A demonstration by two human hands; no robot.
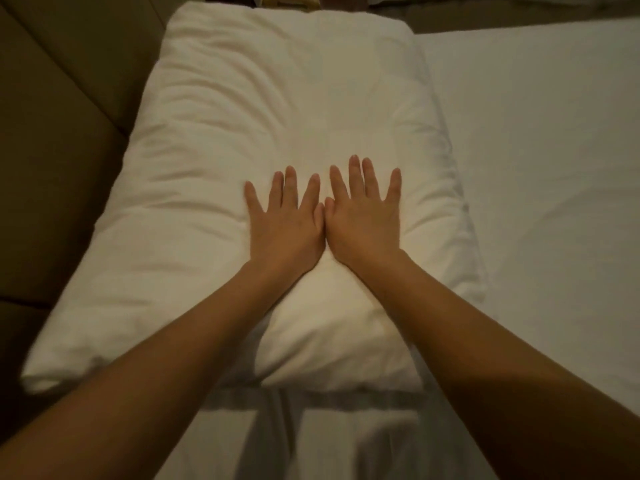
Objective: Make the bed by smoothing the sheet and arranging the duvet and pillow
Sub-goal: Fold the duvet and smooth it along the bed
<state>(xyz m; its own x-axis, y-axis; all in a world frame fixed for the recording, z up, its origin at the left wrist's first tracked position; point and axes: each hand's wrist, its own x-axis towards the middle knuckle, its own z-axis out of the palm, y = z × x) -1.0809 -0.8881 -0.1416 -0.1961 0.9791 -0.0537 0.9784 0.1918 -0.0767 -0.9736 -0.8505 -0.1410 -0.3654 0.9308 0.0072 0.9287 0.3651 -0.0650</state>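
Dim bedroom, bare white sheet [536,133] at three o'clock of pillow [242,98]: left hand [287,230] and right hand [363,223] side by side mid-pillow, grip apart, fingers splayed flat, pressing down, apparently to smooth it.

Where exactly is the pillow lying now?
In the head view the pillow fills the centre and left, on the white sheet, with the brown padded panel along its left edge. The left hand and the right hand press flat on its middle.

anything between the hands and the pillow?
Nothing visible. The left hand and right hand lie flat on the pillow, fingers spread, thumbs touching each other.
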